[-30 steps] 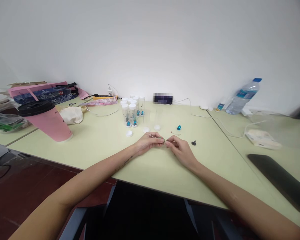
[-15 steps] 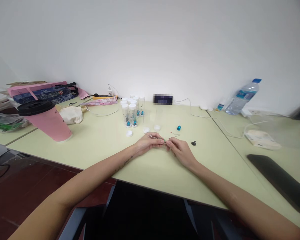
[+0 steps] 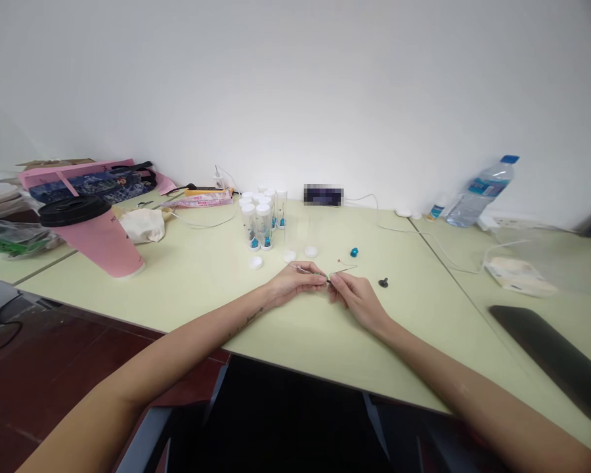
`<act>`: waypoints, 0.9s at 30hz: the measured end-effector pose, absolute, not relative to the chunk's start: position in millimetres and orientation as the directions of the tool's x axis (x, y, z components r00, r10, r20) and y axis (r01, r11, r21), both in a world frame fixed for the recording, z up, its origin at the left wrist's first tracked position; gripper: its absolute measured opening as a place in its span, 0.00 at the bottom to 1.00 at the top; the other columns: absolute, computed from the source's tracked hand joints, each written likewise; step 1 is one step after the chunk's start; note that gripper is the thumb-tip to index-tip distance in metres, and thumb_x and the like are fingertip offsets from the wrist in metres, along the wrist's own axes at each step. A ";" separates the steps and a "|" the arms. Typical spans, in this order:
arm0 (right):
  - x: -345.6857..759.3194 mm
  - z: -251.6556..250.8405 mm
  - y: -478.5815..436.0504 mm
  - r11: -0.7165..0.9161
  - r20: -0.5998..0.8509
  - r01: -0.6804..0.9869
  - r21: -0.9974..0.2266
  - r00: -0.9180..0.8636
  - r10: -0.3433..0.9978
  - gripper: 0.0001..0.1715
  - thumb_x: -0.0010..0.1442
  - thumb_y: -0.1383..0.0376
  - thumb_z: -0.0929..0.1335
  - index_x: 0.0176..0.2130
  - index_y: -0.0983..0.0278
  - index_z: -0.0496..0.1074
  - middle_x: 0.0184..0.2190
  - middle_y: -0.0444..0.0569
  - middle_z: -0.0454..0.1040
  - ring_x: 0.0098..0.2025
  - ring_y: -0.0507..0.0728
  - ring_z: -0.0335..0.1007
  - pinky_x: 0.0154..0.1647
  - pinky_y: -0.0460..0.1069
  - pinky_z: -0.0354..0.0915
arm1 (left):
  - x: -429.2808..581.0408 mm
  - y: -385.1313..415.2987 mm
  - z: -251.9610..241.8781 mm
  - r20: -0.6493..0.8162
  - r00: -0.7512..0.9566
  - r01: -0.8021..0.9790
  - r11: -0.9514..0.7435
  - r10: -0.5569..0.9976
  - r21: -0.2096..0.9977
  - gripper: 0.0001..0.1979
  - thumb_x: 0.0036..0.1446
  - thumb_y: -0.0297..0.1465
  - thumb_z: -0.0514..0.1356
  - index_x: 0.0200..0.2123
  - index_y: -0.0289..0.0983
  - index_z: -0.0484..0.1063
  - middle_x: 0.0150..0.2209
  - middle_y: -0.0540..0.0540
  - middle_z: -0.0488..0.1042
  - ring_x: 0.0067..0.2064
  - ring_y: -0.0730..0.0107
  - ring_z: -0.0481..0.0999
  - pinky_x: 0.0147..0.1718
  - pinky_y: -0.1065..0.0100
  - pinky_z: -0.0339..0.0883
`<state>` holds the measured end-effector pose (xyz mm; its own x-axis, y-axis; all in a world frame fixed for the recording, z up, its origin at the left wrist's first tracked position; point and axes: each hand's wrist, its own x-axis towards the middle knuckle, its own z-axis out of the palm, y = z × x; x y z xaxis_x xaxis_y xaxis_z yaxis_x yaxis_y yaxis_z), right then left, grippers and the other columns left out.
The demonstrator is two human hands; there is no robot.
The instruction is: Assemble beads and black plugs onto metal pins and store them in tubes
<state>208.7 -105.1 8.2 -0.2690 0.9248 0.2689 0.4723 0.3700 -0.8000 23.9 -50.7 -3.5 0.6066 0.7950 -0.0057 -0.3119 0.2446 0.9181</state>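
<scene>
My left hand (image 3: 293,284) is closed, thumb and fingers pinching a small green piece (image 3: 324,277), mostly covered by the fingertips. A thin pale rod or wire (image 3: 301,268) sticks out above the same hand. Close beside it, my right hand (image 3: 358,295) is closed in a pinch on a tiny dark piece (image 3: 328,282), which meets the green one. Behind the right fingers runs a thin wire (image 3: 347,267) with a small reddish end. Nearby on the table lie a shiny blue knob-like part (image 3: 354,252) and a black part with a round base (image 3: 383,283).
Several clear tubes (image 3: 264,230) with white caps hold blue parts. Loose white lids (image 3: 256,263) lie before them. A pink cup (image 3: 98,240) stands left; a tilted water bottle (image 3: 482,192) and a long dark pad (image 3: 546,358) are right. A white cable (image 3: 438,244) crosses the table.
My fingertips have shifted slightly apart, and the dark piece between them now shows more. The view has moved a little; the things on the table lie as before.
</scene>
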 end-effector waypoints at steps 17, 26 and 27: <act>206.9 9.1 -105.9 0.358 0.308 0.451 -0.817 -0.183 0.934 0.15 0.61 0.53 0.67 0.41 0.60 0.64 0.36 0.45 0.69 0.21 0.49 0.58 0.23 0.48 0.57 | 23.5 -52.2 -0.1 -0.022 0.538 -0.351 0.248 0.843 0.903 0.13 0.39 0.29 0.73 0.29 0.31 0.75 0.27 0.49 0.76 0.30 0.76 0.73 0.40 0.68 0.65; 208.4 10.5 -105.9 0.350 0.291 0.471 -0.810 -0.196 0.936 0.22 0.65 0.51 0.61 0.28 0.63 0.68 0.22 0.42 0.65 0.21 0.51 0.58 0.24 0.48 0.57 | 24.0 -56.3 4.6 -0.026 0.543 -0.350 0.255 0.840 0.901 0.13 0.38 0.29 0.73 0.27 0.30 0.75 0.26 0.49 0.76 0.29 0.76 0.72 0.39 0.67 0.64; 208.4 10.6 -105.9 0.348 0.293 0.465 -0.814 -0.189 0.937 0.20 0.65 0.50 0.61 0.32 0.62 0.69 0.25 0.43 0.68 0.21 0.51 0.59 0.23 0.48 0.57 | 23.9 -55.8 4.0 -0.026 0.536 -0.355 0.254 0.844 0.900 0.13 0.38 0.29 0.73 0.27 0.31 0.75 0.26 0.49 0.76 0.30 0.76 0.73 0.40 0.67 0.65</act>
<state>208.4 -105.9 10.6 -0.1890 0.9374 0.2927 0.4652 0.3479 -0.8140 23.9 -55.8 4.0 0.5362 0.8437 -0.0263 -0.3554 0.2539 0.8996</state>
